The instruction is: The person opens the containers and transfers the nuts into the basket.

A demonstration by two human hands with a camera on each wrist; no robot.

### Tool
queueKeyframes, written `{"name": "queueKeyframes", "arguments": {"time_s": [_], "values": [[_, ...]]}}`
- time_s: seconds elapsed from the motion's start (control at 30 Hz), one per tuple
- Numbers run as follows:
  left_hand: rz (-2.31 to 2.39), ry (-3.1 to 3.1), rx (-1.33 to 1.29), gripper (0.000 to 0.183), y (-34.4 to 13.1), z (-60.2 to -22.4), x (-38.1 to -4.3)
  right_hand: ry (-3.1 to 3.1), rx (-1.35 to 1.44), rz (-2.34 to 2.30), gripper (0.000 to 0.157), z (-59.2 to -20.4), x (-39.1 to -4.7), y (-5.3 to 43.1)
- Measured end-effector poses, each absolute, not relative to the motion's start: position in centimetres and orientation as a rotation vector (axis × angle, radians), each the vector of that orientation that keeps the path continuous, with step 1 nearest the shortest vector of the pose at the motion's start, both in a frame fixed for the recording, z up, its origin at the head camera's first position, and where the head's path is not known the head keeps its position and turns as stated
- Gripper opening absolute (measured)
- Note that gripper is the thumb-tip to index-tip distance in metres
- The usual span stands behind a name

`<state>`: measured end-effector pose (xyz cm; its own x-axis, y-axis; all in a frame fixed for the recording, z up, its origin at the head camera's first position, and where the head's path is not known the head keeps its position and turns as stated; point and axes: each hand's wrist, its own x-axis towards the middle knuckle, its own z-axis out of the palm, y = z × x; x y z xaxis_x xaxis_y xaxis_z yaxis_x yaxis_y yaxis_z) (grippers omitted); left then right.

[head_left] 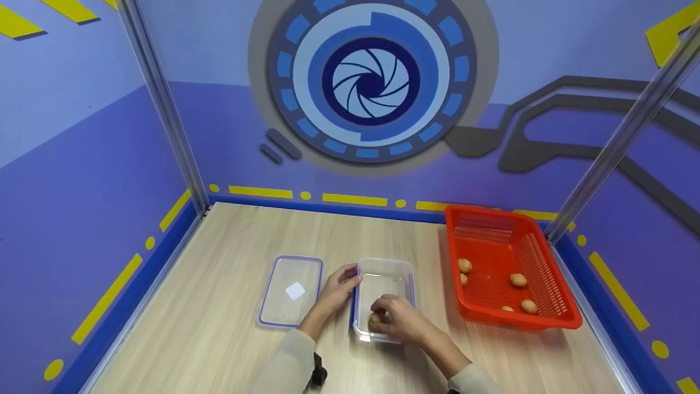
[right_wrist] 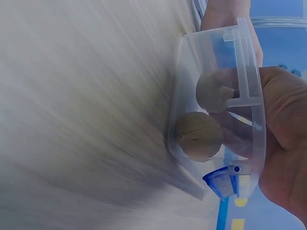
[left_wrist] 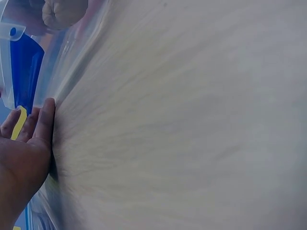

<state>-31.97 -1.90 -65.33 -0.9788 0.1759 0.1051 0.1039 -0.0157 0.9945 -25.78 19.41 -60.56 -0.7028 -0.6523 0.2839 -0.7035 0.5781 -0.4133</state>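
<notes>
A clear plastic food container (head_left: 383, 273) stands without its lid on the table. My left hand (head_left: 338, 289) rests at its left side, thumb at the rim and fairly straight fingers (left_wrist: 45, 120) against the outer wall. My right hand (head_left: 402, 317) reaches down into the near end, its fingers curled round a walnut (head_left: 375, 323). Through the clear wall in the right wrist view, one walnut (right_wrist: 214, 91) shows by the fingertips and another walnut (right_wrist: 198, 137) lies close beside it. A blue clip (right_wrist: 223, 182) hangs off the container's side.
Left of the container lies its clear lid (head_left: 279, 309) with a blue-purple seal and a white square. At the right, a red plastic basket (head_left: 481, 306) holds several walnuts (head_left: 518, 280). Blue-purple panels (head_left: 229, 137) wall in the table (head_left: 240, 235) at the back and sides.
</notes>
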Motion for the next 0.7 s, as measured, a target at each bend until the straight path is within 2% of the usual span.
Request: {"name": "queueKeyframes", "arguments": {"time_s": [0.7], "values": [[2.259,2.1,0.351,0.046,-1.9,-65.6,-32.2,-2.609,1.054,1.054,0.022,-59.5,-26.0,20.5]]}}
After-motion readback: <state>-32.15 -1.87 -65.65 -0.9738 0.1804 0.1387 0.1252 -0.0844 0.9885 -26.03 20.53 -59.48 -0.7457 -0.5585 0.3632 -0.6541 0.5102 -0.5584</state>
